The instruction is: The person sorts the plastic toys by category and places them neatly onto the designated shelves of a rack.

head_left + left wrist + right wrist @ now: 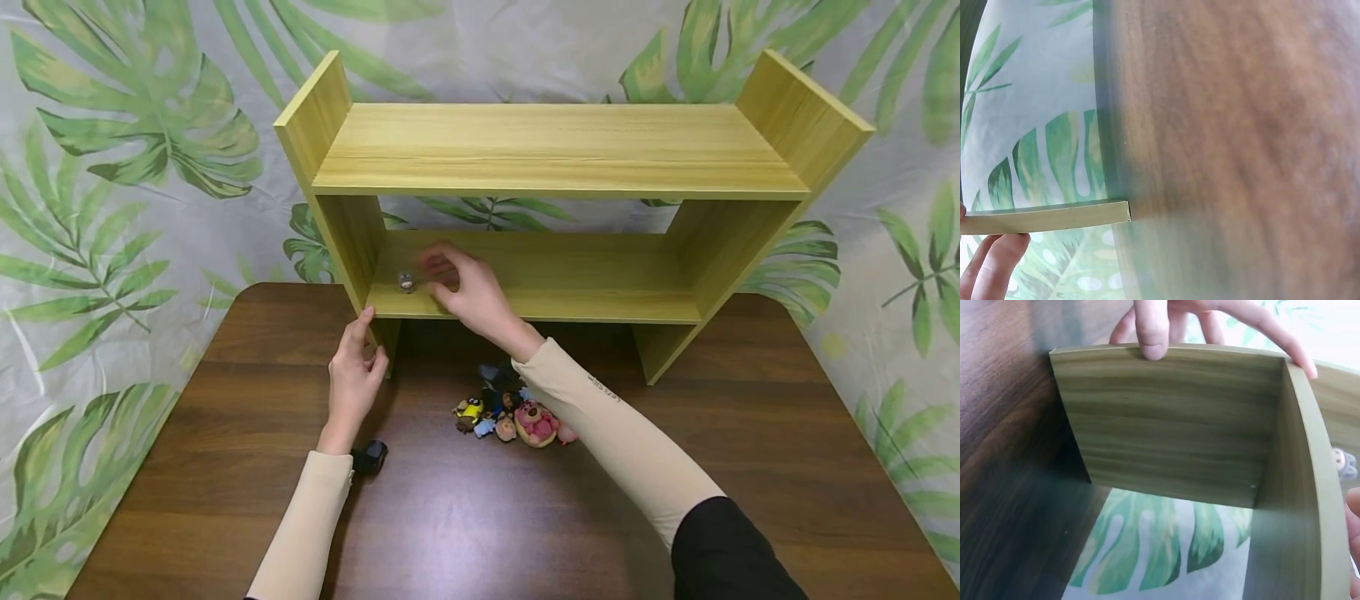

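A small grey-and-white figurine (407, 282) stands at the left end of the middle board of a wooden shelf (558, 154). Just right of it is my right hand (480, 296), blurred, its fingers loosely bent with nothing visible between them. The figurine (1344, 464) shows at the right edge of the right wrist view. My left hand (354, 375) grips the front edge of the shelf's left side panel. In the right wrist view its thumb (1152, 337) presses the inner face, the other fingers lie outside, and one fingertip touches the board's corner.
On the brown table (480, 517), several small toys lie heaped before the shelf, among them a pink bear (536, 423) and a yellow figure (471, 410). A black object (370, 457) is beside the left wrist. Leaf-patterned cloth (150, 125) hangs behind.
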{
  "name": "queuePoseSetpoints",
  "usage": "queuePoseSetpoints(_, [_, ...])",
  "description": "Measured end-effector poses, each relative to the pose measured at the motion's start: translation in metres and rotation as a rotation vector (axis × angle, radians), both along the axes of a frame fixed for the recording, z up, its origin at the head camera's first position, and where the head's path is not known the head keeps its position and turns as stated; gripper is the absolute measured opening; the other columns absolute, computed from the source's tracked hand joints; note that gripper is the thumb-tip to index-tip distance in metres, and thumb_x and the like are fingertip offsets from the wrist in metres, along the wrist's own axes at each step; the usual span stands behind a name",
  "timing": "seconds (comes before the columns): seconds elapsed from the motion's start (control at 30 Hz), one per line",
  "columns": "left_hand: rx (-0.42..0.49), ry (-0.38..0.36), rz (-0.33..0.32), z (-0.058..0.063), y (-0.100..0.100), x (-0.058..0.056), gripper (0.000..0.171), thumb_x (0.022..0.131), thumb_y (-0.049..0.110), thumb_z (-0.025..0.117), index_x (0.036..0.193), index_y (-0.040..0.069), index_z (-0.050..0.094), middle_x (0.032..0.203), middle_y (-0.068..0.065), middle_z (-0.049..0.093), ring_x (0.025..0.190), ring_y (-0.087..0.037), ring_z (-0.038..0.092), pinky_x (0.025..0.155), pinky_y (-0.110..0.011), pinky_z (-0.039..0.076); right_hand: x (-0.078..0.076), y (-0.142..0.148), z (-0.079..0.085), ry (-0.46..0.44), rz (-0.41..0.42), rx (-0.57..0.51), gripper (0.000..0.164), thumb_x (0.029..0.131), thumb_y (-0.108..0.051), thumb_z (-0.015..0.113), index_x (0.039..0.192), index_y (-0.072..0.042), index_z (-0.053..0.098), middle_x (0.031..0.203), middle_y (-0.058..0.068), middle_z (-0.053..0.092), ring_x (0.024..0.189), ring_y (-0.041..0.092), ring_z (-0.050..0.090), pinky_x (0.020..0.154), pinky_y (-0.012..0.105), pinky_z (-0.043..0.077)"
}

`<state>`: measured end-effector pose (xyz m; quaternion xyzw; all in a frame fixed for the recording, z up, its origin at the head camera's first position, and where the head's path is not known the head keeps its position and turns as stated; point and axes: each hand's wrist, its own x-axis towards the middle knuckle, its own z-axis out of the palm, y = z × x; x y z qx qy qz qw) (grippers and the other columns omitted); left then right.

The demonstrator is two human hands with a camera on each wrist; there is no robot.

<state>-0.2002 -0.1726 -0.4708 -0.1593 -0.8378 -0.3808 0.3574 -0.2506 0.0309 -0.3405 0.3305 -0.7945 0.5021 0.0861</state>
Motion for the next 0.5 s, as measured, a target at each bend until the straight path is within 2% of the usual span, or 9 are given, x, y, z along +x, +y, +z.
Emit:
queuePoseSetpoints(0.23, [0.002, -0.004, -0.005, 0.0, -0.001, 0.0, 0.083, 0.082, -0.014, 0.055, 0.146, 0.034, 0.032, 0.118, -0.018, 0.053, 0.062, -0.025, 0.042, 0.045, -0.031, 0.042, 0.004, 0.017, 0.001, -0.003, -0.002, -0.058, 0.03, 0.084, 0.008, 0.061, 0.114, 0.006, 0.059, 0.105, 0.017, 0.064, 0.095, 0.022, 0.061, 0.084, 0.026, 0.048])
queuePoseSetpoints(0.5, [0.004, -0.014, -0.004, 0.0, -0.001, 0.001, 0.083, 0.082, -0.014, 0.055, 0.146, 0.034, 0.032, 0.12, -0.018, 0.053, 0.062, -0.031, 0.045, 0.046, -0.032, 0.042, 0.012, 0.039, -0.002, -0.021, -0.026, -0.107, 0.027, 0.086, 0.006, 0.062, 0.112, 0.004, 0.06, 0.104, 0.017, 0.065, 0.092, 0.022, 0.062, 0.081, 0.029, 0.05])
